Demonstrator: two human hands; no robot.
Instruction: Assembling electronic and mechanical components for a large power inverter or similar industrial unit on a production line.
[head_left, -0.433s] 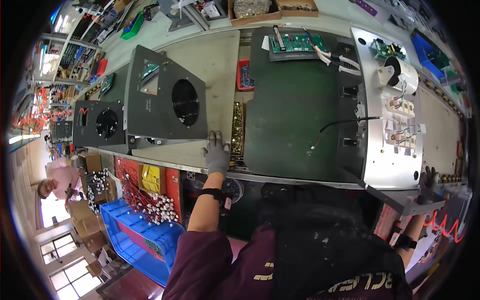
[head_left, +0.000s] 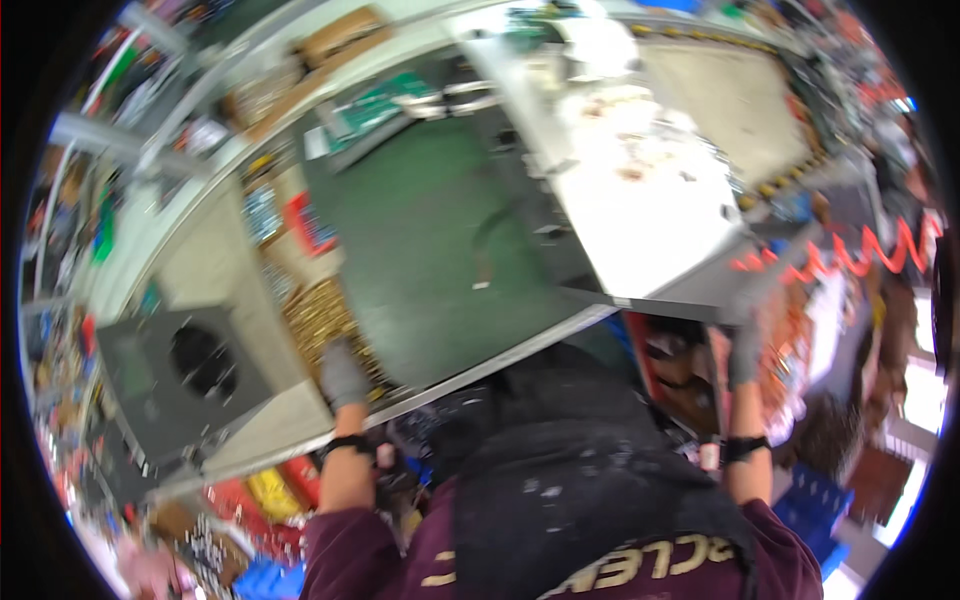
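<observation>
My left hand [head_left: 345,376], in a grey glove, is at the near end of a tray of brass-coloured screws or standoffs [head_left: 325,312]; its fingers are blurred among them. On the right, my gloved right hand [head_left: 743,352] is at the outer corner of a dark metal flange [head_left: 690,282], its fingers smeared by motion. That flange borders a bright silver panel [head_left: 650,215] carrying white components. Left of the panel lies a wide dark green plate [head_left: 430,250], with a green circuit board [head_left: 375,112] at its far edge and a black cable [head_left: 484,240] across it.
A dark housing with a round fan opening [head_left: 175,385] sits on the bench at left. Behind the screws is a small red bin [head_left: 308,222]. Cardboard boxes [head_left: 345,38] line the far shelf. A coiled red air hose [head_left: 850,255] hangs at right.
My view has swung to the right and blurred. My left hand has gone from the bare bench beside the fan housing to the brass parts. My right hand stays by the flange corner.
</observation>
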